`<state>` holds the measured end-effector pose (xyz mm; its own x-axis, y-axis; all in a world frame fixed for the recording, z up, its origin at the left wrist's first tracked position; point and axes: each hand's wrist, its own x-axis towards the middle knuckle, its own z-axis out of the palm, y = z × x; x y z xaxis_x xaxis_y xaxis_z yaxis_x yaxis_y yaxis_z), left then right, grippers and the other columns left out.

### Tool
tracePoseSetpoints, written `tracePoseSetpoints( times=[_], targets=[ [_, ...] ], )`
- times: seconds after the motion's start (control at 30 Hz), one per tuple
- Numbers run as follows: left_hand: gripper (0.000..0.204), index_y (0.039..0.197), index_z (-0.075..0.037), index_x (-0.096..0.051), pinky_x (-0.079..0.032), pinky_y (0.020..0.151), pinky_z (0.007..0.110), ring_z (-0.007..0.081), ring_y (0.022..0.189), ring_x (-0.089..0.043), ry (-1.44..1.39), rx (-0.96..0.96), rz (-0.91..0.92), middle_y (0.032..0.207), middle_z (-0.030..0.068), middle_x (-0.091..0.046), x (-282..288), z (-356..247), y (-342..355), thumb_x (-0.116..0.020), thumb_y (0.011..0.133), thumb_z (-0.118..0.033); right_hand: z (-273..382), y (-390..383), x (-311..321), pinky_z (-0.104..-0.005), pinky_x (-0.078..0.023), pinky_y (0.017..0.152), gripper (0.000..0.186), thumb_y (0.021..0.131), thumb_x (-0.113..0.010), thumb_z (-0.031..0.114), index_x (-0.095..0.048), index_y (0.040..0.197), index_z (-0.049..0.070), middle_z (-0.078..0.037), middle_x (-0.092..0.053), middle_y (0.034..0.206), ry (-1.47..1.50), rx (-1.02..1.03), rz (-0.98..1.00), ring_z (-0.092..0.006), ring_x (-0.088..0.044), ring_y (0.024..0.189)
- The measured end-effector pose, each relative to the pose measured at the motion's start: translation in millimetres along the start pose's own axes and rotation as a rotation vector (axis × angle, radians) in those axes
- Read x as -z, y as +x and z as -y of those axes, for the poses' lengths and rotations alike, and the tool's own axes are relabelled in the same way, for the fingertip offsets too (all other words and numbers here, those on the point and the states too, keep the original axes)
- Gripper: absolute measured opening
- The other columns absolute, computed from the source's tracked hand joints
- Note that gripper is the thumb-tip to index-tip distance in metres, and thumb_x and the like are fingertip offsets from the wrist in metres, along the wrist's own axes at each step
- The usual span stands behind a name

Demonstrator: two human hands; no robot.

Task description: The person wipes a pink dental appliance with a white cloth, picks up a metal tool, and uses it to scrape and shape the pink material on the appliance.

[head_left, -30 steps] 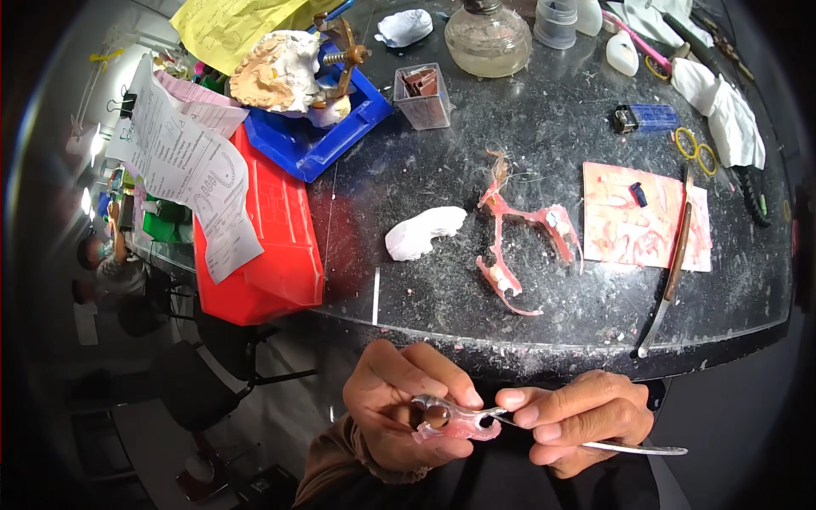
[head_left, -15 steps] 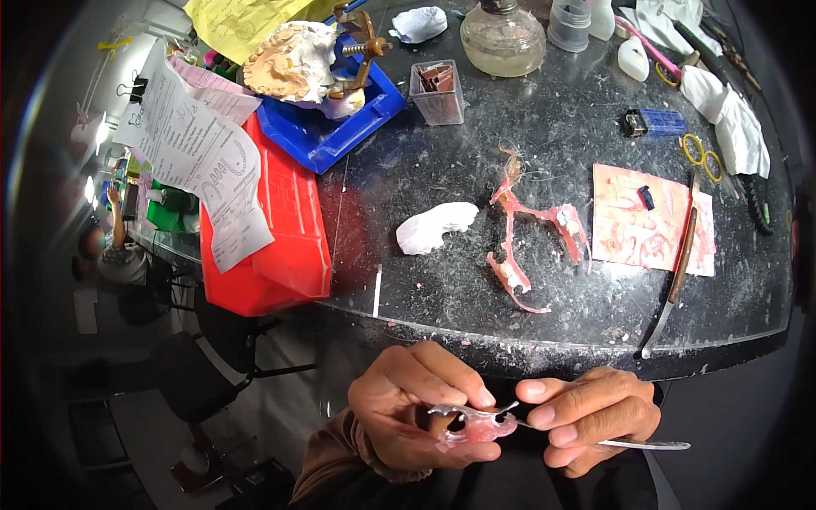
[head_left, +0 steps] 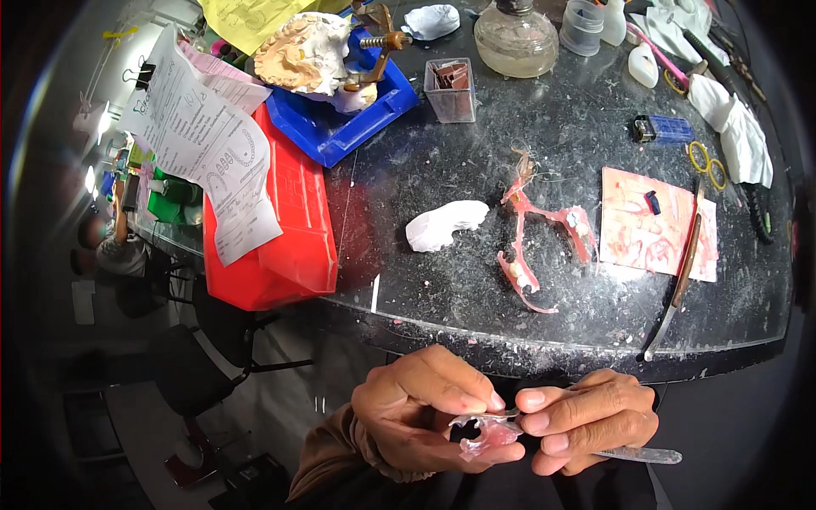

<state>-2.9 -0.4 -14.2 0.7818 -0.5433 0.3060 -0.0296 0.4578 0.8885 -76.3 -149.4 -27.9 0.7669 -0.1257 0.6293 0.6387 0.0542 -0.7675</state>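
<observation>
In front of the table edge, my left hand (head_left: pixel 429 408) pinches a small partial denture (head_left: pixel 493 432) with pink base and shiny metal clasps. Between the fingers and thumb of my right hand (head_left: pixel 591 421) lies a slim metal hand instrument (head_left: pixel 650 456). Its flat end sticks out to the right, while the working tip is hidden by my fingers beside the denture. The fingertips of both hands nearly meet at the denture's right side. On the table beyond lie a branched pink cast piece (head_left: pixel 520 208) with tooth-like parts and a white curved plaster piece (head_left: pixel 446 225).
A wax knife (head_left: pixel 682 285) rests across a pink-stained pad (head_left: pixel 629 246) at right, near a blue lighter (head_left: pixel 663 129). At left stand a red tray (head_left: pixel 293 229) and a blue tray (head_left: pixel 327 153) with a plaster model (head_left: pixel 310 55). A glass burner (head_left: pixel 514 42) stands behind.
The denture has moved slightly right and tilted in my left hand. My right fingers have closed in on its edge, and the instrument's flat end has turned and dropped slightly.
</observation>
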Motion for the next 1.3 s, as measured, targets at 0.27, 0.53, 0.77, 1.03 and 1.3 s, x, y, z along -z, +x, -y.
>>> tracePoseSetpoints(
  times=[0.27, 0.53, 0.77, 1.03, 1.3],
  targets=[
    [0.044, 0.087, -0.001, -0.050, -0.047, 0.052, 0.018, 0.0116, 0.064, -0.057, 0.127, -0.045, 0.068, 0.077, 0.0121, -0.054, 2.9, -3.9, 2.1, -0.076, 0.052, 0.005, 2.3, 3.5, 2.8, -0.0329, -0.051, 0.070, 0.028, 0.063, -0.070, 0.005, -0.054, 0.085, -0.004, -0.019, -0.057, 0.085, 0.013, -0.052, 0.059, -0.0319, -0.057, 0.086],
    [0.041, 0.086, -0.001, -0.051, -0.048, 0.051, 0.019, 0.0121, 0.062, -0.058, 0.308, -0.108, 0.068, 0.076, 0.0111, -0.055, 3.5, -3.1, -0.9, -0.076, 0.053, 0.001, 4.6, 4.5, 3.3, -0.0343, -0.051, 0.070, 0.027, 0.063, -0.070, 0.004, -0.054, 0.084, -0.003, -0.020, -0.057, 0.087, 0.026, -0.075, 0.042, -0.0325, -0.057, 0.086],
    [0.037, 0.084, -0.001, -0.052, -0.048, 0.051, 0.019, 0.0124, 0.061, -0.058, 0.384, -0.113, 0.089, 0.075, 0.0109, -0.055, 4.5, -6.1, 1.9, -0.076, 0.056, 0.000, 1.3, 2.8, 3.8, -0.0340, -0.052, 0.068, 0.029, 0.062, -0.070, 0.002, -0.053, 0.085, -0.003, -0.020, -0.057, 0.087, 0.051, -0.088, 0.057, -0.0329, -0.057, 0.085],
    [0.036, 0.084, -0.002, -0.052, -0.049, 0.051, 0.020, 0.0124, 0.062, -0.059, 0.399, -0.087, 0.081, 0.074, 0.0096, -0.056, 4.3, -8.5, -0.5, -0.075, 0.056, -0.001, 2.3, 3.4, 2.5, -0.0313, -0.053, 0.064, 0.030, 0.061, -0.070, 0.000, -0.053, 0.084, -0.002, -0.019, -0.057, 0.085, 0.040, -0.089, 0.059, -0.0328, -0.058, 0.085],
    [0.037, 0.084, -0.002, -0.053, -0.050, 0.052, 0.020, 0.0129, 0.062, -0.059, 0.460, -0.054, 0.124, 0.073, 0.0089, -0.056, 4.5, -13.5, 4.2, -0.076, 0.055, -0.002, 5.0, 3.5, 2.1, -0.0279, -0.054, 0.058, 0.033, 0.059, -0.072, 0.001, -0.053, 0.085, 0.001, -0.017, -0.058, 0.086, 0.005, -0.125, 0.055, -0.0307, -0.059, 0.083]
  ],
)
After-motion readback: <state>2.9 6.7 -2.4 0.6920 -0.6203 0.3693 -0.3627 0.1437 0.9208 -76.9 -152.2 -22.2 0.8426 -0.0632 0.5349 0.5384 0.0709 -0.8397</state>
